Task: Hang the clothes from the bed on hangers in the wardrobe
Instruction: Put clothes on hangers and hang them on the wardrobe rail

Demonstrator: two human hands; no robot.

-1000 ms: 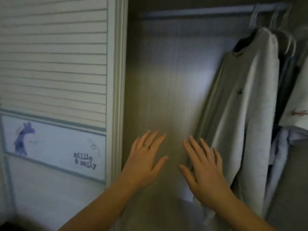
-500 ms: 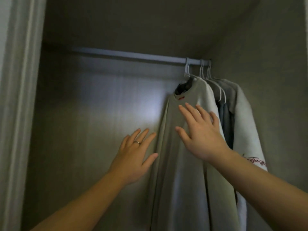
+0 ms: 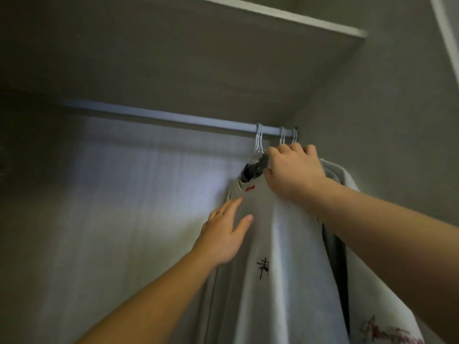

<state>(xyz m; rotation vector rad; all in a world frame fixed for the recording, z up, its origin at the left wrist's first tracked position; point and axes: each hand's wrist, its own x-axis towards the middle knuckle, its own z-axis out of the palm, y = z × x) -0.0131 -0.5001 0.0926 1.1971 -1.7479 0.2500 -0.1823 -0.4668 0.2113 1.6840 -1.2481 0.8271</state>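
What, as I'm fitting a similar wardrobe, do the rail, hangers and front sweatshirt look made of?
Rail: smooth pale bar with a faint sheen, probably coated metal. Hangers: thin white hooks, wire-like, likely coated wire or plastic. Sweatshirt: matt light grey cloth hanging in soft folds, seemingly a cotton knit.

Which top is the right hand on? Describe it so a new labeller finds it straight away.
Follow the wardrobe rail to its right end, where garments hang on white hangers. The light grey sweatshirt is the leftmost one, its neck gripped by the right hand. Only it has a small red collar tag and a black chest mark; the white top behind carries red script.
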